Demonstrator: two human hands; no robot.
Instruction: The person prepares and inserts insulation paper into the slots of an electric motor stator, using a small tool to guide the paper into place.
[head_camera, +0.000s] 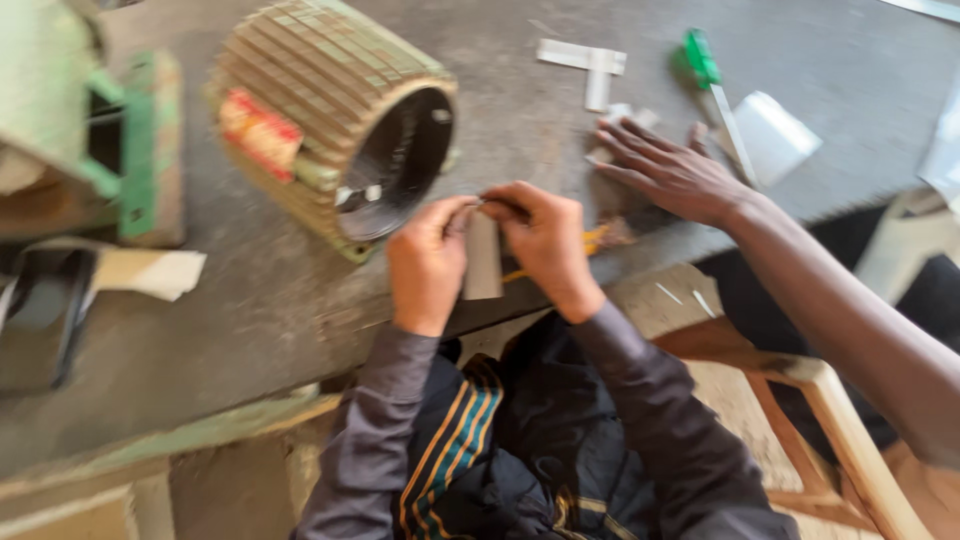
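Head view, looking down. Left hand (428, 262) and right hand (545, 245) both pinch, fingers closed, the upper end of a narrow strip of brownish card (484, 262). The strip hangs between the two hands with its long axis running toward the wearer; each hand is equally near it. Just beyond the left hand lies a ribbed green motor housing (330, 120), its open bore facing the hands. To the right of the right hand, a co-worker's hand (665, 170) rests flat on the grey bench (250, 290), near a green-handled screwdriver (712, 80).
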